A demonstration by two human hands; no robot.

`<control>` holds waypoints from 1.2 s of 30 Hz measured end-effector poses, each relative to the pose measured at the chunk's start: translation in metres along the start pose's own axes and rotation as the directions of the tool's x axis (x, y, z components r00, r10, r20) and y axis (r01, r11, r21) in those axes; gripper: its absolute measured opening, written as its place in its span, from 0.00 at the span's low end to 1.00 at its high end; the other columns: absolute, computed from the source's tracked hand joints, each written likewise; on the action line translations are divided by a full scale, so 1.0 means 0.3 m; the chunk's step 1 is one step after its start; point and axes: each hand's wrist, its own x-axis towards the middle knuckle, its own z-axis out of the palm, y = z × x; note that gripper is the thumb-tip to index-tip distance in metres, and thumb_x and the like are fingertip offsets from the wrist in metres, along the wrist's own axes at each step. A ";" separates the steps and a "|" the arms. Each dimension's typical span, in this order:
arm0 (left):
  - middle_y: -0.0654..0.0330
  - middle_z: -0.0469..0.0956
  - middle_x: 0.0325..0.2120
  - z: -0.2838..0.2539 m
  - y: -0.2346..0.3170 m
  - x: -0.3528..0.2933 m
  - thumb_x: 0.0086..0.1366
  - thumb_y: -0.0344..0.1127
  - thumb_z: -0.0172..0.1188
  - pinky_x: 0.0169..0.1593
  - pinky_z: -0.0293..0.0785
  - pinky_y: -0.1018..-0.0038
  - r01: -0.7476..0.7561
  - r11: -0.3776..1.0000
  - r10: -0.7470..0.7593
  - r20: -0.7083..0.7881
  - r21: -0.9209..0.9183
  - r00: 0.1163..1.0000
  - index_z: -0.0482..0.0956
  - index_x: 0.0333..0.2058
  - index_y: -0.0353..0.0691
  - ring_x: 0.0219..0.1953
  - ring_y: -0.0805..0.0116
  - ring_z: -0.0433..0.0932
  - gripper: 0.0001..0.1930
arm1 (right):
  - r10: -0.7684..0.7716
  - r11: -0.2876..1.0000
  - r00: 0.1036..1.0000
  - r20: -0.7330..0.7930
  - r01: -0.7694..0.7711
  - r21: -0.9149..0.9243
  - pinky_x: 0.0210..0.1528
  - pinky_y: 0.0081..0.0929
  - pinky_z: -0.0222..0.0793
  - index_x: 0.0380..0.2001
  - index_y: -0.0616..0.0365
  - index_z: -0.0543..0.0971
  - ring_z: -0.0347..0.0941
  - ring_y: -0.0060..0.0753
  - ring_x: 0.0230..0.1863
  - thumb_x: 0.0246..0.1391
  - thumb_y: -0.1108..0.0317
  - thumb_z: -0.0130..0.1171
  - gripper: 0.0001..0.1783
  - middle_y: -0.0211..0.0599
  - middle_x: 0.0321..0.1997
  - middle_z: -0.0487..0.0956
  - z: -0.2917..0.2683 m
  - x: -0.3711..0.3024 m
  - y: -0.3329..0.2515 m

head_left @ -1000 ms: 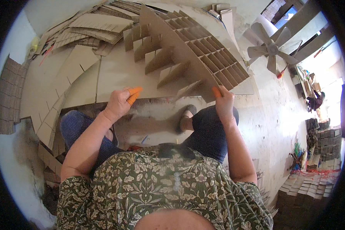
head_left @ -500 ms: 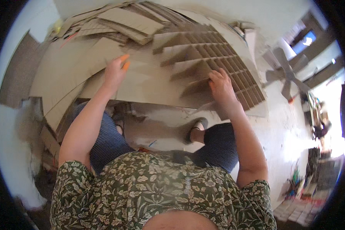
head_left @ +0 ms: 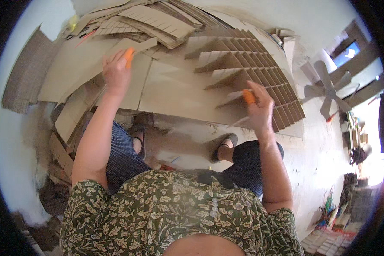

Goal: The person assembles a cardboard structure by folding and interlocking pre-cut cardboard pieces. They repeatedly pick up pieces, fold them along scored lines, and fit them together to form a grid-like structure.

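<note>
My left hand (head_left: 116,73) is over the cardboard sheets on the left of the table, with an orange cover (head_left: 129,58) on a finger or thumb. Its fingers are curled at the near end of a pale cardboard strip (head_left: 146,45) and seem to grip it; the contact is partly hidden. On the right lies a brown cardboard divider grid (head_left: 260,68), its slotted strips crossing into cells and its left ends jutting out. At its near left part is my right hand (head_left: 260,106), fingers apart, with an orange cover (head_left: 248,97) on the thumb. Nothing shows in it.
Slotted cardboard strips (head_left: 153,21) lie stacked at the back of the table (head_left: 175,96). A brown cardboard stack (head_left: 25,77) stands far left, and loose pieces (head_left: 74,117) hang over the left edge. A fan (head_left: 327,90) is to the right. My feet are below the table's front edge.
My left hand has moved left and slightly away from me, to the cardboard strip. The right hand has shifted a little right and nearer, its fingers now more spread. The view has shifted slightly.
</note>
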 end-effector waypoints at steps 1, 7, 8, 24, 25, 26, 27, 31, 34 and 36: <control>0.64 0.79 0.42 -0.034 0.058 -0.006 0.59 0.31 0.53 0.65 0.46 0.51 -0.159 0.987 0.160 -0.093 0.021 0.983 0.80 0.42 0.46 0.54 0.62 0.71 0.13 | 0.261 0.932 0.953 0.154 -0.290 0.219 0.50 0.25 0.70 0.48 0.66 0.76 0.74 0.31 0.49 0.58 0.71 0.55 0.15 0.44 0.48 0.78 0.006 -0.009 -0.094; 0.70 0.76 0.50 -0.174 0.424 -0.127 0.56 0.34 0.58 0.69 0.35 0.54 -0.614 0.752 0.598 -0.143 -0.240 0.789 0.81 0.45 0.48 0.58 0.63 0.67 0.16 | 0.294 -0.048 0.715 0.634 -0.652 0.757 0.43 0.33 0.76 0.49 0.67 0.73 0.78 0.35 0.42 0.60 0.56 0.54 0.23 0.45 0.45 0.78 -0.023 -0.031 -0.208; 0.70 0.75 0.51 -0.169 0.455 -0.154 0.56 0.35 0.58 0.68 0.34 0.54 -0.641 0.706 0.626 -0.158 -0.302 0.764 0.81 0.45 0.48 0.58 0.63 0.67 0.16 | 0.377 0.006 0.721 0.581 -0.629 0.777 0.43 0.33 0.76 0.48 0.66 0.73 0.78 0.34 0.42 0.60 0.58 0.54 0.22 0.44 0.45 0.78 -0.032 -0.040 -0.216; 0.54 0.74 0.49 -0.023 0.509 -0.217 0.55 0.26 0.62 0.50 0.70 0.65 -0.336 0.656 0.485 0.036 -0.676 0.874 0.78 0.40 0.32 0.47 0.53 0.72 0.13 | 0.519 0.813 0.807 -0.282 -0.364 0.454 0.37 0.18 0.64 0.41 0.63 0.79 0.67 0.17 0.36 0.60 0.69 0.55 0.10 0.25 0.32 0.76 -0.343 -0.309 0.064; 0.53 0.75 0.47 -0.026 0.512 -0.218 0.55 0.25 0.62 0.48 0.71 0.66 -0.326 0.664 0.487 0.058 -0.673 0.872 0.78 0.40 0.31 0.46 0.53 0.73 0.13 | 0.509 0.828 0.814 -0.280 -0.376 0.416 0.37 0.18 0.64 0.41 0.64 0.79 0.66 0.16 0.35 0.60 0.69 0.55 0.11 0.24 0.32 0.76 -0.333 -0.315 0.067; 0.53 0.75 0.47 -0.025 0.515 -0.223 0.55 0.25 0.62 0.48 0.71 0.67 -0.316 0.655 0.487 0.064 -0.686 0.871 0.78 0.40 0.31 0.45 0.53 0.73 0.13 | 0.500 0.842 0.820 -0.278 -0.387 0.375 0.38 0.18 0.64 0.42 0.64 0.79 0.65 0.15 0.35 0.59 0.70 0.55 0.11 0.23 0.32 0.75 -0.325 -0.322 0.068; 0.52 0.75 0.46 -0.018 0.519 -0.232 0.54 0.25 0.62 0.48 0.71 0.67 -0.306 0.647 0.488 0.071 -0.699 0.870 0.78 0.40 0.30 0.44 0.53 0.73 0.13 | 0.475 0.864 0.835 -0.278 -0.385 0.324 0.37 0.18 0.64 0.42 0.64 0.79 0.65 0.15 0.35 0.59 0.70 0.55 0.11 0.23 0.32 0.75 -0.323 -0.331 0.081; 0.52 0.75 0.45 -0.005 0.509 -0.243 0.54 0.25 0.62 0.47 0.72 0.67 -0.318 0.653 0.508 0.085 -0.688 0.857 0.78 0.41 0.31 0.43 0.53 0.74 0.13 | 0.381 0.900 0.836 -0.394 -0.238 0.366 0.35 0.18 0.63 0.40 0.64 0.79 0.65 0.15 0.33 0.58 0.72 0.55 0.09 0.22 0.31 0.75 -0.299 -0.321 0.088; 0.52 0.76 0.45 0.011 0.497 -0.246 0.55 0.25 0.62 0.45 0.73 0.68 -0.268 0.643 0.488 0.114 -0.718 0.865 0.78 0.41 0.32 0.41 0.53 0.74 0.13 | 0.382 0.919 0.881 -0.278 -0.330 0.214 0.35 0.17 0.63 0.40 0.63 0.80 0.67 0.16 0.33 0.58 0.71 0.57 0.09 0.25 0.32 0.77 -0.304 -0.321 0.073; 0.52 0.76 0.45 0.013 0.494 -0.250 0.56 0.25 0.61 0.45 0.73 0.68 -0.250 0.637 0.480 0.121 -0.729 0.869 0.78 0.42 0.32 0.42 0.53 0.75 0.13 | 0.433 0.901 0.859 -0.272 -0.417 0.117 0.35 0.17 0.64 0.41 0.64 0.80 0.67 0.17 0.33 0.58 0.72 0.56 0.10 0.27 0.31 0.78 -0.297 -0.318 0.037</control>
